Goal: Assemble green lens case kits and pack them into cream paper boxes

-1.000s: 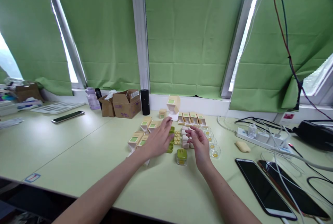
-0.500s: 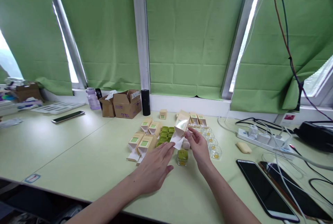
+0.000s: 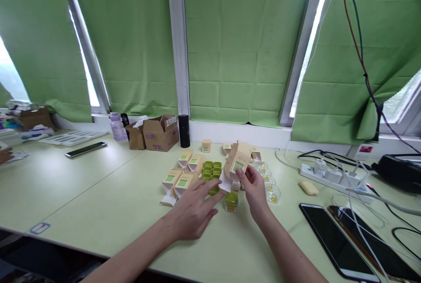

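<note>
My right hand (image 3: 255, 186) grips a small beige cardboard box (image 3: 238, 158) with a green label, thumb on its front. The box is tilted, and its white flap (image 3: 225, 182) hangs at the lower left. My left hand (image 3: 195, 208) is open, fingers stretched out, the fingertips at or just beside that flap. Below the held box stands a small clear jar with a green lid (image 3: 231, 199). Green lids (image 3: 211, 171) are grouped behind my left fingers, partly hidden. Clear jars (image 3: 269, 182) with yellow spots line up right of my right hand.
Several beige boxes (image 3: 184, 181) lie left of the lids, with others behind the held box. At the back stand a carton (image 3: 161, 134) and a black cylinder (image 3: 184, 131). Phones (image 3: 335, 239), a power strip (image 3: 332, 178) and cables occupy the right side.
The held box has turned and tilted toward the right, so its green label now faces me. My right thumb has moved onto its front, and my left fingers have spread.
</note>
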